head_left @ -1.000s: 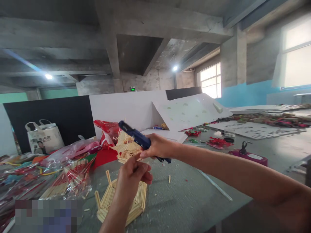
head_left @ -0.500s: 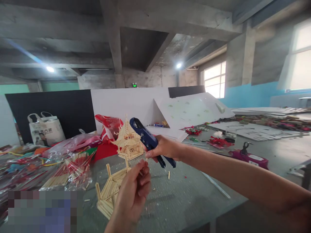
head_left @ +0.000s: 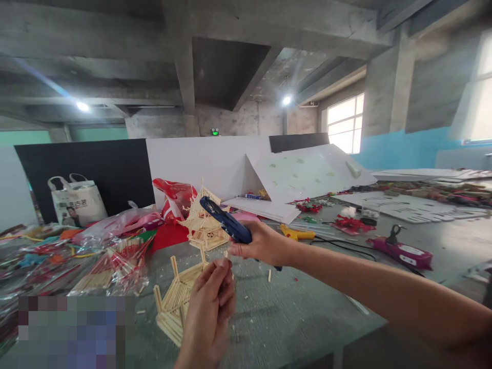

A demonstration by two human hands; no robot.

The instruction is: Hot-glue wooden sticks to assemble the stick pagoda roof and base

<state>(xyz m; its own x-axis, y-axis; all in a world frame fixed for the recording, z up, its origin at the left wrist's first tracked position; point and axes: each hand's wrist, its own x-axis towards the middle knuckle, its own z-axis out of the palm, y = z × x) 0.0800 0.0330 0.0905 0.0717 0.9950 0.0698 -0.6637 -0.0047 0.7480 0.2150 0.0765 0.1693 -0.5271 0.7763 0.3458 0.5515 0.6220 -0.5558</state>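
Note:
My right hand [head_left: 261, 245] is closed around a blue glue gun [head_left: 226, 223], its nozzle pointing up and left beside a small pagoda tower made of wooden sticks [head_left: 204, 219]. My left hand [head_left: 212, 306] is raised below it with fingers pinched together on a short thin stick. Behind that hand, a flat stick-built base [head_left: 175, 305] with upright posts lies on the grey table [head_left: 292, 312].
Clear bags of sticks [head_left: 111, 271] and coloured craft bags lie at the left. A tote bag [head_left: 77, 204] stands against black and white boards. A yellow tool [head_left: 295, 234], a pink box [head_left: 403, 252] and red paper pieces [head_left: 348, 224] lie to the right.
The view has shifted slightly. My left hand has dropped away from the stick tower, and the glue gun has tilted lower beside the tower.

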